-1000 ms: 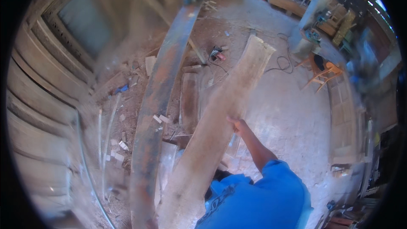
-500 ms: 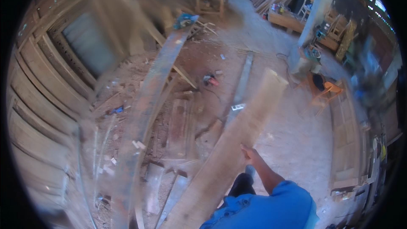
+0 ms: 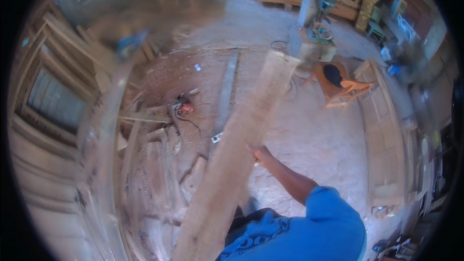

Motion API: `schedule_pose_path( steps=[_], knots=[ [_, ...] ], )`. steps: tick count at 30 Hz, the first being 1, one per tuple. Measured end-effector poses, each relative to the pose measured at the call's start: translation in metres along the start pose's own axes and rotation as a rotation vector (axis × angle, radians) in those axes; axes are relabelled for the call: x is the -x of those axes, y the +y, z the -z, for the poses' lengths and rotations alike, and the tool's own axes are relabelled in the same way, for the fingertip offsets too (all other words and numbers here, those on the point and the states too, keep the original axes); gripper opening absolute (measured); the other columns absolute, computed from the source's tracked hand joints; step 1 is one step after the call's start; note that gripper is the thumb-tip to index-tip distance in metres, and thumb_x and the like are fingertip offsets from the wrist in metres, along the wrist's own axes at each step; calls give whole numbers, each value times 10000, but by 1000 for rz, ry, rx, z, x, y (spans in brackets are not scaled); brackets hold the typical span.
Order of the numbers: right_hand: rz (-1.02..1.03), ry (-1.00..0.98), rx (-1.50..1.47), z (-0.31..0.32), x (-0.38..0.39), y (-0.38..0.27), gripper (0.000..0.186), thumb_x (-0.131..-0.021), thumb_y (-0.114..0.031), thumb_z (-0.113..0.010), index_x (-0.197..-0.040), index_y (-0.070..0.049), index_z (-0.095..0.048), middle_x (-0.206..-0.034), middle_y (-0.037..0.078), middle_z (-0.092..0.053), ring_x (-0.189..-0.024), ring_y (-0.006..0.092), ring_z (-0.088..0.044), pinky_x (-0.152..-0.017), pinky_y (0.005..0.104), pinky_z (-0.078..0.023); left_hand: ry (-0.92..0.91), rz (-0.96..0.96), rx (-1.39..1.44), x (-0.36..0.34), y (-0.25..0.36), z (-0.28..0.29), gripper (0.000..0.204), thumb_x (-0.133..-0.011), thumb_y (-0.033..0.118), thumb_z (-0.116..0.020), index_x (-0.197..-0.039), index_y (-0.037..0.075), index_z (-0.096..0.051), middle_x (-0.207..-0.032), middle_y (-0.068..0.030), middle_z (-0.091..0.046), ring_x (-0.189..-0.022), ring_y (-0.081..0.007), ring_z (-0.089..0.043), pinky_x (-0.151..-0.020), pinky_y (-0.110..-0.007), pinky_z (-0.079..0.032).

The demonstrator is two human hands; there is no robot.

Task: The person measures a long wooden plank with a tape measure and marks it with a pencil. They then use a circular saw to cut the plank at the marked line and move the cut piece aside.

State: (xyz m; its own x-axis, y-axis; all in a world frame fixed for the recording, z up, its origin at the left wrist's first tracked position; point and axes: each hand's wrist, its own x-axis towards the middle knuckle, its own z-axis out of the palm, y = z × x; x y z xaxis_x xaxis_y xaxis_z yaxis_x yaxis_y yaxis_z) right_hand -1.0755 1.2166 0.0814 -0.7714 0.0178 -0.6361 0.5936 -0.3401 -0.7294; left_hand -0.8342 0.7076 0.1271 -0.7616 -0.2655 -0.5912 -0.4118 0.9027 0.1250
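Observation:
A long, wide wooden plank (image 3: 227, 159) slants across the middle of the view, from the lower edge up to its far end near the concrete block. My right hand (image 3: 261, 155) is closed on the plank's right edge, about midway along its visible length. Part of the fingers lies over the upper face; the others are hidden behind the board. A blue sleeve (image 3: 333, 222) covers my upper right arm. My left hand is out of sight, and the plank's near end runs out of the picture.
A red power tool (image 3: 184, 108) with a cord lies on the floor left of the plank. Beyond it is a narrow grey board (image 3: 226, 84). Wooden panels (image 3: 43, 183) line the left side. An orange wooden chair (image 3: 333, 87) and a panelled door (image 3: 386, 145) are at the right.
My view has swung right, so the surroundings shift left. The plank stays in my right hand, now standing more steeply in the picture, with its far end beside the concrete block.

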Motion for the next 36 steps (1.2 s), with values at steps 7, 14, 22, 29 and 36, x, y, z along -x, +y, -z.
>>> schedule_pose_path(
  steps=[7,14,22,29,36],
  knots=[
    [47,-50,-15,51,-158,-161,427,-874,-252,-729,-1229,-58,-589,-1067,66,-662,-915,189,-635,-750,397,-523,-10,-122,-55,-155,201,55,580,-779,493,-731,-1119,35,-627,-1044,-299,-643,-1034,-461,-584,-900,-520,-441],
    [129,-13,-116,101,-308,-340,378,-853,-208,-745,-1148,4,-638,-1029,87,-692,-891,223,-677,-759,405,-568,-6,-138,-5,-289,365,147,587,-770,475,-747,-1151,47,-619,-1069,-292,-644,-1060,-457,-579,-923,-519,-435],
    [73,-11,-148,162,-528,-533,535,-858,-242,-758,-1276,22,-553,-1203,131,-644,-1060,270,-624,-924,424,-515,-1,-110,-30,-461,560,206,602,-759,455,-765,-1188,61,-610,-1097,-285,-644,-1089,-452,-572,-949,-517,-428],
    [61,233,128,183,-674,-725,667,-820,-324,-791,-1322,22,-520,-1190,123,-644,-1081,265,-603,-863,447,-506,0,52,38,-566,679,271,621,-750,438,-780,-1220,74,-602,-1122,-278,-645,-1115,-448,-566,-972,-516,-421],
    [204,-127,-95,203,-876,-868,467,-888,-129,-691,-1303,14,-531,-1215,128,-629,-1101,271,-621,-896,434,-539,-33,218,218,-649,735,310,643,-741,420,-796,-1253,86,-594,-1146,-271,-646,-1141,-444,-560,-995,-515,-415]
  ],
)
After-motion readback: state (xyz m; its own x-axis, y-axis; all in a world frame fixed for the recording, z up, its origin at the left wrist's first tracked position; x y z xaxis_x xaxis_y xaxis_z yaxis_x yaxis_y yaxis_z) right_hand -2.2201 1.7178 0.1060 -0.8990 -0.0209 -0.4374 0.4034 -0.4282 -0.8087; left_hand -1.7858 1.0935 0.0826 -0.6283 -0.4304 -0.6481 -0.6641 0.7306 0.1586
